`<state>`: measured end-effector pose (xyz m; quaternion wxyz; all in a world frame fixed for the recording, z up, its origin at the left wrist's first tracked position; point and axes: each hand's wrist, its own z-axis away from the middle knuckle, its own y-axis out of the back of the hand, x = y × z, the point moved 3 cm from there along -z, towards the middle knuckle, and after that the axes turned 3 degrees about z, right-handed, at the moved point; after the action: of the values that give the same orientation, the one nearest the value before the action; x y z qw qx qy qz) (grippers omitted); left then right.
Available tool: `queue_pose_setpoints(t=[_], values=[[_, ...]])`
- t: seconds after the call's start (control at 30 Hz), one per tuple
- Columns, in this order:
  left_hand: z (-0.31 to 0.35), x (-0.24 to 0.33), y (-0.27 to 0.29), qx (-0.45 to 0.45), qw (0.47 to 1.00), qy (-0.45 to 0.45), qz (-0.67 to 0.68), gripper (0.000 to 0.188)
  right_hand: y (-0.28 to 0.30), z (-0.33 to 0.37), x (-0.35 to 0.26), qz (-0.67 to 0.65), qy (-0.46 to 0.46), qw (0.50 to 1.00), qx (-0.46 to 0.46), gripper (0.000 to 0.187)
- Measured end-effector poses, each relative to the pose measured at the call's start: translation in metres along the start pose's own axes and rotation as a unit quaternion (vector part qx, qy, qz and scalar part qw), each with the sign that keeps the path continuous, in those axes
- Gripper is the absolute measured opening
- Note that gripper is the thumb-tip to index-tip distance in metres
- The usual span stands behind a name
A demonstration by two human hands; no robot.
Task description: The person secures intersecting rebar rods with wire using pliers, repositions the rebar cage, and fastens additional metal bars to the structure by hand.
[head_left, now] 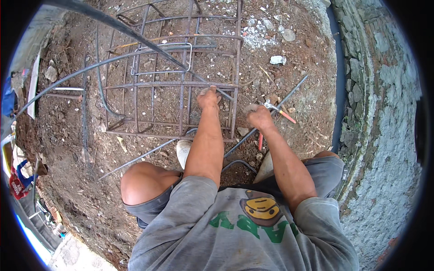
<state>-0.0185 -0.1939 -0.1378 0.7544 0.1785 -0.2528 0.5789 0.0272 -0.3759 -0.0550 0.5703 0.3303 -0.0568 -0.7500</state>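
My left hand [209, 98] is closed at the near right part of a rusty rebar cage [182, 84], where a long steel bar [158, 48] slants down across it from the upper left. The fingers wrap round a bar there; exactly which bars they touch is partly hidden. Just right of the cage, my right hand [261, 118] hovers low with blurred fingertips, so its grip is unclear. Beside and partly beneath it are red-handled pincers [288, 117], handles spread apart; whether the hand touches them cannot be told. A bent steel stirrup [190, 56] lies on the cage.
Loose rebar [291, 92] lies slanted on the stony soil past the pincers, and another thin rod [135, 160] lies by my left knee. A dark pipe [337, 81] runs along the rough wall [393, 117] on the right. White rubble [262, 34] is scattered ahead.
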Motion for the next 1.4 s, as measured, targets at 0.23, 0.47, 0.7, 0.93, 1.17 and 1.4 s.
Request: queue_pose_setpoints(t=[0.23,0.47,0.7,0.93,1.17,1.4], values=[[-0.007,-0.005,0.002,-0.027,0.999,-0.016,0.018,0.016,-0.012,-0.016,-0.027,0.025,0.099,0.991,0.088,0.026],[-0.003,0.004,-0.002,0.001,0.997,-0.039,-0.061,0.015,-0.010,-0.026,-0.015,0.044,0.074,0.991,0.104,0.028],[-0.009,-0.003,-0.004,0.001,0.998,-0.046,-0.042,0.014,0.008,-0.044,0.005,0.372,0.089,0.921,0.071,0.028],[-0.030,-0.016,-0.004,0.003,0.994,-0.106,-0.040,0.008,0.087,0.018,-0.069,-0.047,0.091,0.950,0.294,0.027],[-0.055,-0.038,-0.003,0.034,0.989,-0.108,-0.093,0.030,0.108,0.085,-0.263,-0.127,0.441,0.880,0.120,0.038],[-0.024,-0.018,-0.002,0.052,0.977,-0.096,-0.184,0.034,0.093,0.096,-0.303,-0.001,0.407,0.897,0.171,0.033]])
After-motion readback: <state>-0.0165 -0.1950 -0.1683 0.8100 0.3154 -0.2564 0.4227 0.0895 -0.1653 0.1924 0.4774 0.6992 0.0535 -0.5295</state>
